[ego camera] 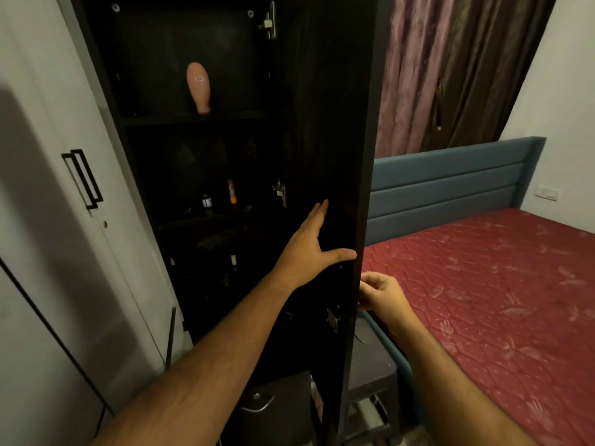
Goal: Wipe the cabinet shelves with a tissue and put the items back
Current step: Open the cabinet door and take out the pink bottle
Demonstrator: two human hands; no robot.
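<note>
A tall dark cabinet [154, 175] stands open, its door [335, 123] swung out toward me. My left hand [310, 249] lies flat on the door's inner face, fingers spread, thumb at the door's edge. My right hand [383, 294] curls around the door's outer edge lower down. On the top shelf stands a pink bottle [199, 86], upside down on its cap. The middle shelf holds a small dark jar [206, 201] and an orange-capped tube [232, 193]. A small bottle [233, 262] shows on the dim lower shelf. No tissue is visible.
A white wardrobe [58, 220] with black handles [84, 178] fills the left. A bed with a red mattress [499, 284] and blue headboard [450, 181] lies to the right, curtains [450, 69] behind. A dark stool [370, 365] stands beside the door. A drawer handle [257, 403] shows below.
</note>
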